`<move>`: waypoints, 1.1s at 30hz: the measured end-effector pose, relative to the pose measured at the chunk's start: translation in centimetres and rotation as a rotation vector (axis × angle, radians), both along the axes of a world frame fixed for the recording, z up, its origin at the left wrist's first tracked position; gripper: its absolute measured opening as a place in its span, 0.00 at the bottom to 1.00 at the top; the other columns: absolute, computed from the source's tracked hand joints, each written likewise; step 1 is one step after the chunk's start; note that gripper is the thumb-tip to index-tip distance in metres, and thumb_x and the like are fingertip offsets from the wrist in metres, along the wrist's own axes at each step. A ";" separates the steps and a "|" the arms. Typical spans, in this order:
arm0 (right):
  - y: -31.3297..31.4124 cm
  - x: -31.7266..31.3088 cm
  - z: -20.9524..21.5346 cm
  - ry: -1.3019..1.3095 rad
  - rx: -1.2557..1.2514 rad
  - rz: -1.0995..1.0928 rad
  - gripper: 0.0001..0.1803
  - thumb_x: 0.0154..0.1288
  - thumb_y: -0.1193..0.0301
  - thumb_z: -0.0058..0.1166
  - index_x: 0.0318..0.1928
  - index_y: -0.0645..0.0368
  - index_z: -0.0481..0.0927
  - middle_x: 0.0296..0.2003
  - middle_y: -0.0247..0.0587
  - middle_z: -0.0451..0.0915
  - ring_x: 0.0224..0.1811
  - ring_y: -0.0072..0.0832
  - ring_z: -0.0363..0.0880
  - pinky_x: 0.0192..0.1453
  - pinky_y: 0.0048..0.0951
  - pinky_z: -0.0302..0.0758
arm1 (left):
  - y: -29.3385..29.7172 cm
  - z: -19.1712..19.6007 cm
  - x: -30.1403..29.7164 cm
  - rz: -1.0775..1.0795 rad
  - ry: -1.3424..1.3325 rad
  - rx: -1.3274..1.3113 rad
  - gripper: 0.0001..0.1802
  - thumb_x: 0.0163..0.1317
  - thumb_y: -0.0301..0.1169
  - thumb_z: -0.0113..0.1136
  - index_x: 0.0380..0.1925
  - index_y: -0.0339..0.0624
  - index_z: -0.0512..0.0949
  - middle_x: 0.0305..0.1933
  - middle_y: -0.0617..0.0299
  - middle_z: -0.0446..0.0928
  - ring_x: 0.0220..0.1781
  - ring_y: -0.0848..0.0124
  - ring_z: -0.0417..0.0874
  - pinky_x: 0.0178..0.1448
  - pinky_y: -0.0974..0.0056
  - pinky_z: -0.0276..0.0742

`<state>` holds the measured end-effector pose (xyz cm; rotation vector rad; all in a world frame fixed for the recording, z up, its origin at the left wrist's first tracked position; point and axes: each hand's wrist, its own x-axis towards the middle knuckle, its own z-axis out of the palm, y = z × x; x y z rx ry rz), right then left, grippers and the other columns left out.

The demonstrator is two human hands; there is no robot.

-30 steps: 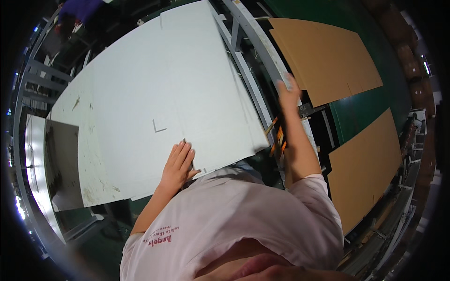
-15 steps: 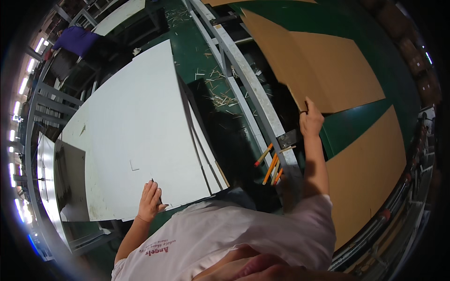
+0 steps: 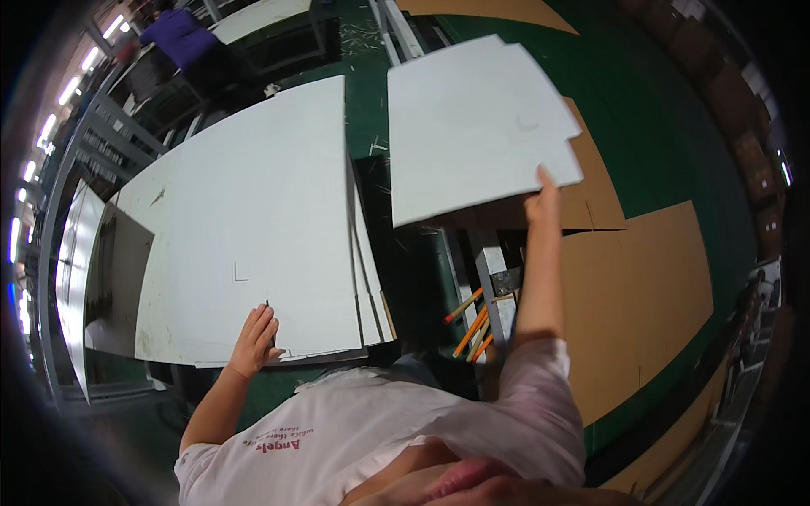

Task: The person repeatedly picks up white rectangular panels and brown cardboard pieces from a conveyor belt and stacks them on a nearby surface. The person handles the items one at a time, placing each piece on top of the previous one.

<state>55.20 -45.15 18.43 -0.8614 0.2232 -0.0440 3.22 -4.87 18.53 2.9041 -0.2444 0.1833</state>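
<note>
My right hand [image 3: 544, 198] grips the near right edge of a cardboard sheet [image 3: 472, 126], white side up, with a notched right side and a small angled mark. This sheet is held over brown cardboard [image 3: 641, 295] on the right. At the front edge of a large white board [image 3: 253, 194] lies my left hand [image 3: 255, 340], its fingers extended together. A thin dark pen-like tool [image 3: 272, 342] is tucked between its thumb and fingers; most of it is hidden. A small L-shaped mark [image 3: 240, 274] shows on the board just beyond that hand.
Several orange and yellow sticks [image 3: 472, 331] stand by a grey metal frame [image 3: 491, 261] between the two work areas. Scraps litter the green floor [image 3: 359, 42]. A person in purple [image 3: 181, 38] bends over a far table. A pale panel [image 3: 76, 287] leans at the left.
My right hand has turned the sheet from brown side to white side up and brought it left toward the white board. My left hand stays on the board.
</note>
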 end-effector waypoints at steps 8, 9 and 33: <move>3.8 -9.5 27.2 -0.432 0.083 0.304 0.18 0.64 0.80 0.54 0.54 0.66 0.72 0.50 0.47 0.77 0.53 0.37 0.78 0.55 0.38 0.81 | -0.7 0.1 -0.8 0.033 -0.055 -0.027 0.44 0.39 0.36 0.74 0.60 0.39 0.67 0.69 0.51 0.62 0.74 0.52 0.58 0.76 0.47 0.55; 4.1 -12.3 28.4 -0.459 0.103 0.387 0.19 0.64 0.81 0.53 0.55 0.68 0.71 0.51 0.48 0.77 0.53 0.38 0.78 0.55 0.38 0.81 | -0.6 0.0 -0.7 0.027 -0.069 -0.036 0.44 0.40 0.36 0.74 0.60 0.38 0.67 0.69 0.51 0.62 0.74 0.52 0.58 0.76 0.47 0.55; 33.5 -51.5 3.8 0.184 -0.064 0.852 0.18 0.68 0.76 0.51 0.57 0.63 0.67 0.50 0.44 0.73 0.46 0.37 0.79 0.44 0.44 0.86 | -1.2 1.0 -11.1 -0.037 -0.379 -0.467 0.09 0.49 0.26 0.58 0.32 0.44 0.80 0.30 0.54 0.80 0.30 0.54 0.81 0.36 0.51 0.77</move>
